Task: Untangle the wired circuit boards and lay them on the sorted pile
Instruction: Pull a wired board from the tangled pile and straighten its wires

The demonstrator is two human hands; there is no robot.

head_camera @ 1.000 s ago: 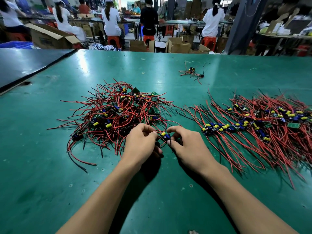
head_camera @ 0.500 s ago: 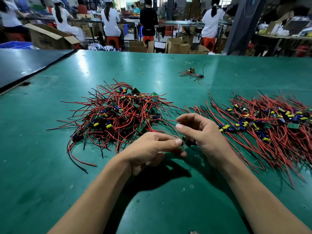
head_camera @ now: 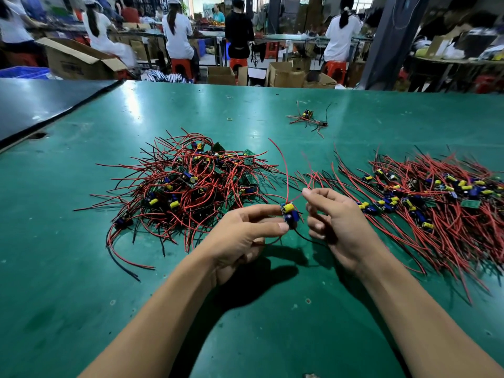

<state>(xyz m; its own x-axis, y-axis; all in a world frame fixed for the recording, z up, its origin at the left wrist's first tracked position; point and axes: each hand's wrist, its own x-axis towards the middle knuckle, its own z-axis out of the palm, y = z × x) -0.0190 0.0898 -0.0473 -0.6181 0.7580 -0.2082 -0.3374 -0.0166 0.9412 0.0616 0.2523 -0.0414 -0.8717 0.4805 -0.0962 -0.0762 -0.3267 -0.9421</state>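
A tangled heap of circuit boards [head_camera: 188, 184] with red and black wires lies left of centre on the green table [head_camera: 81, 268]. The sorted pile [head_camera: 425, 203], boards in a row with wires fanned out, lies to the right. My left hand [head_camera: 245, 236] pinches one small board [head_camera: 289, 214] with a yellow capacitor, held above the table between the piles. My right hand [head_camera: 335, 216] pinches one of that board's red wires near its fingertips. A black wire hangs from the board below the hands.
A small stray board with wires [head_camera: 309, 118] and a rubber band [head_camera: 230, 118] lie farther back on the table. A dark table [head_camera: 41, 102] adjoins at the left. Beyond the far edge are cardboard boxes [head_camera: 283, 76] and seated workers.
The hands lifted a single board out of the tangled heap's edge and turned it up. The right hand shifted from the board to its red wire, which now stands upward.
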